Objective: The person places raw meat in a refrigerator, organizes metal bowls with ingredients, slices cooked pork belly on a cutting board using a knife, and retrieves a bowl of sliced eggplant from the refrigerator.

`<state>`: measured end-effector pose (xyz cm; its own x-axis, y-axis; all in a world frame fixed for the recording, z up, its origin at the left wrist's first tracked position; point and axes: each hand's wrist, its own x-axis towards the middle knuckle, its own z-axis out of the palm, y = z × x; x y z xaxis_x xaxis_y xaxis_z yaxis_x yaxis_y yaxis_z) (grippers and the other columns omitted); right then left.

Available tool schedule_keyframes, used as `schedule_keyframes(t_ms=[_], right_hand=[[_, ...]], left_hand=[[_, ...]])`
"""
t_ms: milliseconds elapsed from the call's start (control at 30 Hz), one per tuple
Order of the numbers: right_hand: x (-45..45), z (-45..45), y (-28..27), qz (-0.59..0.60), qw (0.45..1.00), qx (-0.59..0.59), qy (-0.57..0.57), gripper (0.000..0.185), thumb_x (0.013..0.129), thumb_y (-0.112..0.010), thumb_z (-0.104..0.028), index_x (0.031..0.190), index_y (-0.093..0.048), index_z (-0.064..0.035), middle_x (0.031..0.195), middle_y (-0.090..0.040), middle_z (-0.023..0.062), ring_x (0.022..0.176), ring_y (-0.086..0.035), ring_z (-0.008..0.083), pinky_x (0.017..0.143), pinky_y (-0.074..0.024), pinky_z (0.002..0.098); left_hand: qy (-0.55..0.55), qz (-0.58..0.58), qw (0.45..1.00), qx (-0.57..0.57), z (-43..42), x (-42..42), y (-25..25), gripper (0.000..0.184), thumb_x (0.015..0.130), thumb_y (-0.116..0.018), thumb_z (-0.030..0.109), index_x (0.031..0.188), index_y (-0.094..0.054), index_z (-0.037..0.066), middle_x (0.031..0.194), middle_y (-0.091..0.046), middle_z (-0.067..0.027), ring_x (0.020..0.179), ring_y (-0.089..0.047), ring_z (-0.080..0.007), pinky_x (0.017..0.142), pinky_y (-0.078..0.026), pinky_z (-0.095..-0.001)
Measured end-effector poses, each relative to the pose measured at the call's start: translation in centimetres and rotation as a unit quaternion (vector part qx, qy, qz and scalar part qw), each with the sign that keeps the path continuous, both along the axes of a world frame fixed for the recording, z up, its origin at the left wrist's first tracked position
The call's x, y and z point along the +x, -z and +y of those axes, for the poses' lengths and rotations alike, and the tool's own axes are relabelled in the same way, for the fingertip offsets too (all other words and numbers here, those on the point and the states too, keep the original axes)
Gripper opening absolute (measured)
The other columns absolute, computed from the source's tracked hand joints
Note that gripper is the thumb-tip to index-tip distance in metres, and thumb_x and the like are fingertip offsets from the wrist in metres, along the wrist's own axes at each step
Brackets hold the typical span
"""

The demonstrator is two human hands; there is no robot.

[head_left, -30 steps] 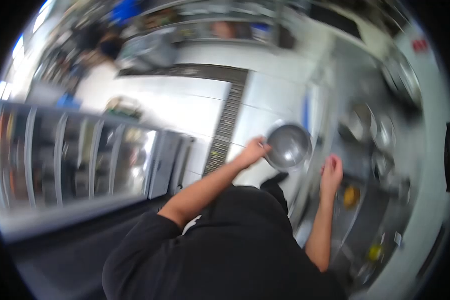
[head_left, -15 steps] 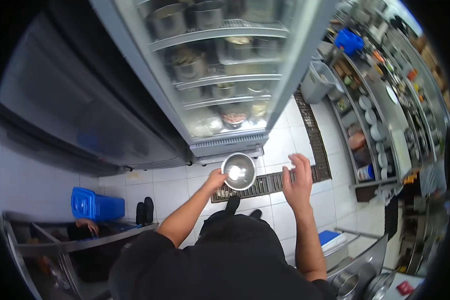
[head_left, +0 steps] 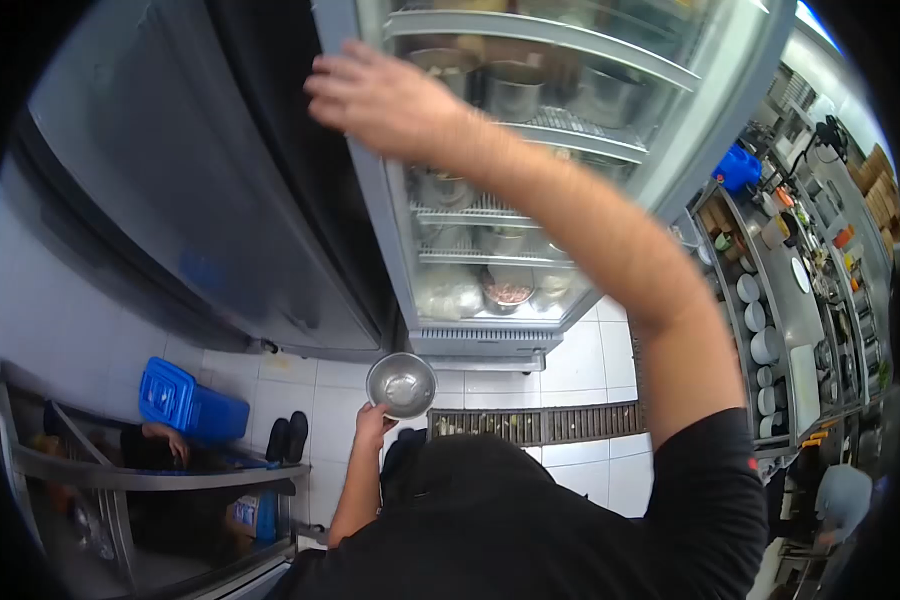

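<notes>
My left hand [head_left: 373,420] grips the rim of a round metal bowl [head_left: 402,385], held low in front of the glass-door refrigerator. A pale glint shows in the bowl's bottom. My right arm stretches across the refrigerator [head_left: 485,345], and my right hand [head_left: 380,95] is at the left edge of its door. The fingers of that hand are stretched out and slightly blurred; whether they touch the door frame I cannot tell. Behind the glass, metal pots [head_left: 515,92] stand on wire shelves, and a container of pinkish food [head_left: 508,290] sits at the bottom. My forearm hides part of the shelves.
A dark tall cabinet [head_left: 190,190] stands left of the refrigerator. A blue bin [head_left: 195,400] and black shoes [head_left: 288,437] are on the tiled floor, near a steel frame where another hand [head_left: 170,440] shows. A drain grate [head_left: 540,424] crosses the floor. Shelves with bowls [head_left: 765,345] line the right.
My right hand has swung up and left from the right side to the refrigerator door's left edge. My left hand has moved left with the bowl. The view has shifted.
</notes>
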<state>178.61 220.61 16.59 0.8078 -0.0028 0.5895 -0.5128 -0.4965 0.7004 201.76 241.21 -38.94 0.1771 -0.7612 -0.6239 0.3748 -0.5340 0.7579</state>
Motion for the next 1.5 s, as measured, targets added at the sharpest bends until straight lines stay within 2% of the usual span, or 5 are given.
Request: schedule_keyframes(t_ms=[400, 767, 967, 1133, 1500], right_hand=[[9.4, -4.0, -4.7, 0.174, 0.919, 0.032, 0.351, 0.019, 0.085, -0.061, -0.025, 0.084, -0.077, -0.0147, 0.087, -0.073, 0.0034, 0.091, -0.065, 0.0214, 0.087, -0.0433, 0.0374], [11.2, 6.0, -5.7, 0.155, 0.900, 0.108, 0.392, 0.017, 0.078, -0.068, -0.024, 0.078, -0.074, -0.0087, 0.087, -0.070, 0.0028, 0.097, -0.061, 0.0226, 0.086, -0.0445, 0.0383], [2.0, 26.2, 2.0, -0.119, 0.975, 0.003, 0.185, 0.049, 0.103, -0.049, -0.036, 0.135, -0.053, 0.0010, 0.127, -0.059, 0.0196, 0.101, -0.058, 0.0296, 0.101, -0.0493, 0.0434], [3.3, 31.0, 7.0, -0.676, 0.720, -0.041, 0.150, 0.067, 0.105, -0.032, -0.050, 0.145, -0.041, 0.0024, 0.142, -0.048, 0.0286, 0.127, -0.053, 0.0412, 0.108, -0.0410, 0.0525], [-2.5, 39.2, 7.1, -0.792, 0.531, -0.179, 0.244, 0.063, 0.108, -0.023, -0.042, 0.137, -0.048, 0.0082, 0.137, -0.055, 0.0273, 0.126, -0.056, 0.0364, 0.109, -0.0440, 0.0452]], left_hand=[[0.118, -0.016, 0.993, 0.014, -5.8, 13.3, -0.6, 0.027, 0.088, -0.061, 0.006, 0.113, -0.053, 0.005, 0.104, -0.065, -0.0122, 0.092, -0.067, -0.0264, 0.079, -0.061, -0.0438], [0.109, 0.004, 0.994, -0.011, -10.7, 20.0, -2.9, 0.032, 0.086, -0.060, 0.005, 0.117, -0.052, 0.003, 0.103, -0.065, -0.0129, 0.092, -0.068, -0.0270, 0.078, -0.061, -0.0425], [0.154, 0.051, 0.986, 0.032, -11.2, 18.9, 0.8, 0.051, 0.082, -0.059, 0.000, 0.129, -0.040, -0.004, 0.121, -0.056, -0.0213, 0.106, -0.064, -0.0346, 0.084, -0.061, -0.0492], [0.290, 0.010, 0.956, 0.038, -13.4, 17.0, -1.8, 0.062, 0.082, -0.055, 0.003, 0.137, -0.028, -0.001, 0.126, -0.051, -0.0223, 0.107, -0.064, -0.0358, 0.082, -0.061, -0.0493], [0.442, -0.045, 0.894, -0.055, -19.8, 6.6, -10.7, 0.063, 0.084, -0.055, 0.011, 0.145, -0.037, 0.008, 0.119, -0.057, -0.0112, 0.099, -0.063, -0.0220, 0.070, -0.061, -0.0361]])
